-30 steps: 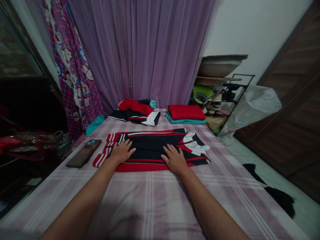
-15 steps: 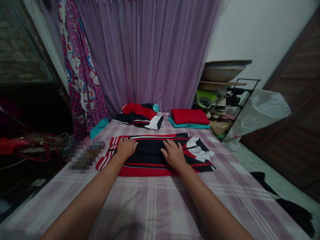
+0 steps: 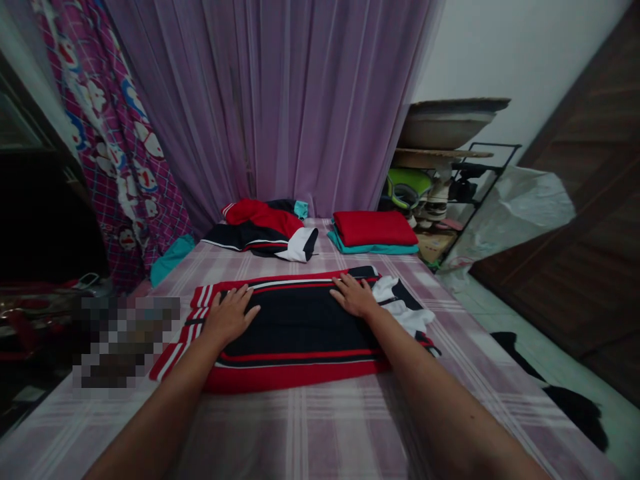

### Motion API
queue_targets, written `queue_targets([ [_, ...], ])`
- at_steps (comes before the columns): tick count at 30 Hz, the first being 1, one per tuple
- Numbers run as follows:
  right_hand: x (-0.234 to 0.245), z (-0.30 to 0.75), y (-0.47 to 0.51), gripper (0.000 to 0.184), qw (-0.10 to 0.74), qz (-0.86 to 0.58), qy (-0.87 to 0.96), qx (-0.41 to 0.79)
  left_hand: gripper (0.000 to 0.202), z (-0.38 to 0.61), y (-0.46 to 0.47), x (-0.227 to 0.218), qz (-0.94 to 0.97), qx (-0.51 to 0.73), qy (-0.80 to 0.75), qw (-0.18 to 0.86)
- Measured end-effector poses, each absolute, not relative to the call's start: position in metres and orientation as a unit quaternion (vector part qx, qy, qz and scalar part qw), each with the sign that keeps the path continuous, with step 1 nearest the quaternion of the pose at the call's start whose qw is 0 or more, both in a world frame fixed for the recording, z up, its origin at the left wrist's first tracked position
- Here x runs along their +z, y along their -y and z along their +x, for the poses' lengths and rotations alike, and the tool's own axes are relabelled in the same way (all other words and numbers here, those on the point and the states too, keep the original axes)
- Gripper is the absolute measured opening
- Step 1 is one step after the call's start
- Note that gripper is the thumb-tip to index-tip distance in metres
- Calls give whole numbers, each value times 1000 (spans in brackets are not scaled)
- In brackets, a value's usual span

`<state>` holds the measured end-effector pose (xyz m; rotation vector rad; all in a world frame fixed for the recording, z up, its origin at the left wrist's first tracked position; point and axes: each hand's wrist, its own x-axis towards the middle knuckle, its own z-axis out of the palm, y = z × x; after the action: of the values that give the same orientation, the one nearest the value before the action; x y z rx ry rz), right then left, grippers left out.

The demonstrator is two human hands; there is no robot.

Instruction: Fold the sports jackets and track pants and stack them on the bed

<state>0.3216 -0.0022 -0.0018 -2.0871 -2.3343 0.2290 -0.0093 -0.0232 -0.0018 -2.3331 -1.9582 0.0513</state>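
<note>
Apparently soft, light and pliable, the navy, red and white cloth jacket (image 3: 305, 323) lies flat on the purple-and-white plaid sheet (image 3: 320, 437) beneath the left hand (image 3: 231, 317) and right hand (image 3: 354, 295), both spread and gripping nothing, its red near edge (image 3: 300, 375) probably offering the surest hold.

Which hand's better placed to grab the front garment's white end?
Right, probably: the right hand rests on the garment beside its white end; the left hand lies near the striped end.

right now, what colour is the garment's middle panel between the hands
The middle panel is dark navy or black, as the head view shows.
</note>
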Motion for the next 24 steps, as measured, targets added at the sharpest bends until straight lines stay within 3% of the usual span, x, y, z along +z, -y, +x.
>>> queue_targets([
  [8, -10, 357, 1, 59, -10, -720, 694, 16, 62, -7, 22, -2, -757, -2, 650, 58],
  [13, -9, 342, 10, 54, 59, -711, 699, -50, 64, -6, 22, -1, -759, 4, 651, 17],
  [18, 6, 286, 43, 37, 181, -572, 799, -25, 68, -11, 16, 3, -747, -24, 662, -61],
  [21, 13, 243, 70, 31, 199, -468, 860, 34, 64, -29, 7, 12, -739, -92, 651, -149],
  [24, 16, 207, 91, 30, 195, -421, 883, 72, 61, -62, -1, 22, -730, -159, 644, -163],
])
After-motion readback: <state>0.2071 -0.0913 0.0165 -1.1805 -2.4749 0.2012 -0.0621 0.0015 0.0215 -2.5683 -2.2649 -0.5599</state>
